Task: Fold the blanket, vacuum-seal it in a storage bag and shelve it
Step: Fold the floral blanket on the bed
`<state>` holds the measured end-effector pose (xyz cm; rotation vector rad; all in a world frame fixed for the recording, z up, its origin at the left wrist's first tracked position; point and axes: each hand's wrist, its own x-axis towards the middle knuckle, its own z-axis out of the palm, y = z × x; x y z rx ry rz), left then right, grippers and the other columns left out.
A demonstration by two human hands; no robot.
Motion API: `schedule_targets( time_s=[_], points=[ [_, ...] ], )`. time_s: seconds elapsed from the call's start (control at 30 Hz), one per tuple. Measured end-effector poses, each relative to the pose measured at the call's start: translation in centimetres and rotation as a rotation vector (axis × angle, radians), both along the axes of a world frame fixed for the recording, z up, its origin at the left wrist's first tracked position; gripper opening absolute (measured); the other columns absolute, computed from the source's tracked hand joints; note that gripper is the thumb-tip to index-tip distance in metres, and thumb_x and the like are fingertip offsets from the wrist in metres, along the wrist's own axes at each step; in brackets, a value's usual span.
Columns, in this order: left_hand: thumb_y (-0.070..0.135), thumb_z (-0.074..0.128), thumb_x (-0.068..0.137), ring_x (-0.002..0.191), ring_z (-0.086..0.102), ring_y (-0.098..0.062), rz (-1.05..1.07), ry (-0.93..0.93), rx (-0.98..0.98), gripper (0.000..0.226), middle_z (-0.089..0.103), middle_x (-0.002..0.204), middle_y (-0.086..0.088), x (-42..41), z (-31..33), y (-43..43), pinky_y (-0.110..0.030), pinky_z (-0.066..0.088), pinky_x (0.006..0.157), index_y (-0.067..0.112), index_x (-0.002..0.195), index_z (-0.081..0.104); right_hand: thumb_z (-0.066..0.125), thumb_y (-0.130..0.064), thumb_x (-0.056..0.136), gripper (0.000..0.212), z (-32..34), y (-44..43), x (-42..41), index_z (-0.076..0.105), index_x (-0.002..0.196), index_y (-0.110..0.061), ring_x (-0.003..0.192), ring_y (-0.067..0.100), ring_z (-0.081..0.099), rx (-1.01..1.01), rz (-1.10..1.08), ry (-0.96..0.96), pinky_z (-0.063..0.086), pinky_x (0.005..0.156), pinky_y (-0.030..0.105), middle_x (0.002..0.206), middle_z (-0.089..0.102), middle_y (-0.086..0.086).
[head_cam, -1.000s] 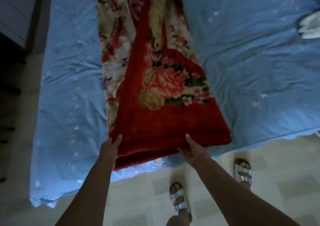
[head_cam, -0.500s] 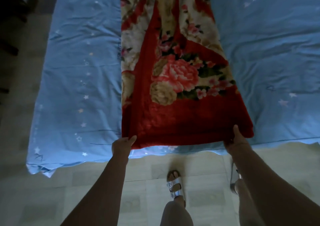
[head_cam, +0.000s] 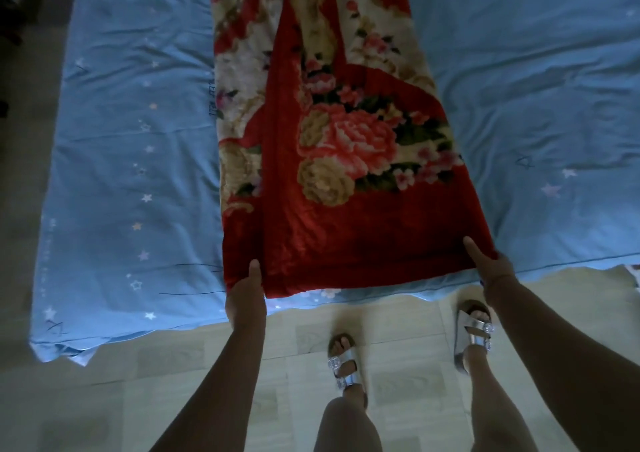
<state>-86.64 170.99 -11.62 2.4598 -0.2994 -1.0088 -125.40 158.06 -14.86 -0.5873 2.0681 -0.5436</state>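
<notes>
A red blanket [head_cam: 332,161] with a pink and beige flower print lies folded into a long strip down the middle of the bed, running off the top of the view. Its near end reaches the bed's front edge. My left hand [head_cam: 246,289] grips the near left corner, thumb on top. My right hand [head_cam: 490,266] grips the near right corner, thumb on top too. No storage bag or shelf is in view.
A light blue sheet [head_cam: 131,147] with small stars covers the bed on both sides of the blanket. Pale tiled floor [head_cam: 194,358] lies in front, where my feet in silver sandals [head_cam: 343,361] stand. Dark furniture [head_cam: 14,8] stands at the far left.
My right hand slid from the middle of the blanket's near edge out to its right corner. The near edge now lies straighter and wider along the bed's front edge.
</notes>
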Motion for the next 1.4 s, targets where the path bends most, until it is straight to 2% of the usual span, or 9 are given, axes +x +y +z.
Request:
schedule_targets(
  time_s=[0.17, 0.3, 0.43, 0.57, 0.7, 0.8, 1.07, 1.3, 1.4],
  points=[
    [0.038, 0.07, 0.084, 0.082, 0.056, -0.025, -0.228, -0.165, 0.013, 0.021, 0.061, 0.079, -0.007, 0.0, -0.2, -0.8, -0.029, 0.035, 0.066, 0.017, 0.083, 0.068, 0.081, -0.04, 0.068, 0.06, 0.8, -1.0, -0.8, 0.063, 0.109, -0.001, 0.086, 0.028, 0.062, -0.007, 0.091, 0.013, 0.052, 0.087, 0.042, 0.093, 0.065, 0.015],
    [0.04, 0.076, 0.078, 0.112, 0.045, -0.036, -0.14, -0.352, 0.183, 0.029, 0.052, 0.119, -0.016, -1.3, -0.7, -1.0, -0.041, 0.035, 0.091, 0.017, 0.095, 0.072, 0.077, -0.038, 0.075, 0.06, 0.6, -0.5, 0.1, 0.061, 0.115, 0.004, 0.103, 0.038, 0.06, 0.019, 0.038, 0.127, 0.047, 0.096, 0.046, 0.108, 0.065, 0.024],
    [0.038, 0.087, 0.062, 0.126, 0.035, -0.037, -0.025, -0.356, 0.196, 0.073, 0.036, 0.137, -0.016, -1.2, -0.8, -1.7, -0.047, 0.027, 0.105, 0.01, 0.119, 0.052, 0.074, -0.046, 0.073, 0.079, 1.8, -1.0, 2.6, 0.045, 0.131, -0.002, 0.124, 0.041, 0.045, 0.111, 0.044, 0.301, 0.036, 0.104, 0.05, 0.132, 0.049, 0.025],
    [0.042, 0.086, 0.064, 0.126, 0.041, -0.044, -0.025, -0.1, 0.167, 0.105, 0.041, 0.137, -0.024, 0.7, -0.5, -1.4, -0.053, 0.034, 0.104, 0.003, 0.14, 0.024, 0.074, -0.046, 0.074, 0.088, 4.3, -1.1, 4.7, 0.03, 0.141, -0.01, 0.135, 0.039, 0.027, 0.02, 0.125, 0.509, 0.021, 0.111, 0.052, 0.147, 0.028, 0.019],
    [0.051, 0.083, 0.063, 0.123, 0.048, -0.041, -0.068, 0.003, 0.04, 0.107, 0.048, 0.134, -0.022, 2.6, 2.2, -0.9, -0.05, 0.039, 0.104, 0.002, 0.14, 0.026, 0.074, -0.043, 0.075, 0.083, 6.6, -0.9, 8.4, 0.035, 0.139, -0.009, 0.131, 0.039, 0.033, -0.13, 0.259, 0.414, 0.028, 0.107, 0.05, 0.143, 0.035, 0.02],
    [0.046, 0.078, 0.075, 0.131, 0.044, -0.032, -0.084, 0.041, -0.071, 0.096, 0.04, 0.146, -0.017, 3.6, 6.1, -0.9, -0.031, 0.036, 0.103, 0.0, 0.145, 0.03, 0.076, -0.039, 0.075, 0.082, 9.8, -0.9, 12.0, 0.036, 0.14, -0.007, 0.129, 0.037, 0.036, -0.247, 0.422, 0.264, 0.028, 0.107, 0.044, 0.139, 0.04, 0.02],
    [0.029, 0.08, 0.077, 0.112, 0.06, -0.026, 0.186, 0.01, -0.354, 0.065, 0.064, 0.12, -0.011, 6.0, 17.1, 3.2, -0.034, 0.043, 0.095, 0.005, 0.13, 0.052, 0.076, -0.054, 0.06, 0.084, 18.4, -0.3, 21.7, 0.048, 0.13, -0.017, 0.124, 0.025, 0.046, -0.444, 0.743, 0.014, 0.038, 0.105, 0.043, 0.129, 0.051, 0.008],
    [0.032, 0.077, 0.079, 0.11, 0.055, -0.018, 0.29, -0.039, -0.485, 0.068, 0.058, 0.128, -0.006, 11.1, 23.7, 11.3, -0.027, 0.041, 0.089, 0.011, 0.136, 0.046, 0.081, -0.043, 0.062, 0.085, 25.3, 5.6, 33.5, 0.045, 0.133, -0.011, 0.119, 0.024, 0.05, -0.531, 0.948, -0.132, 0.037, 0.104, 0.032, 0.123, 0.051, 0.006],
    [0.03, 0.077, 0.08, 0.117, 0.055, -0.021, 0.373, -0.062, -0.523, 0.068, 0.057, 0.131, -0.007, 15.8, 25.2, 15.7, -0.032, 0.043, 0.096, 0.01, 0.137, 0.045, 0.079, -0.051, 0.055, 0.097, 25.9, 9.2, 40.4, 0.044, 0.132, -0.003, 0.115, 0.022, 0.049, -0.582, 1.052, -0.165, 0.039, 0.104, 0.046, 0.12, 0.05, 0.01]
  ],
)
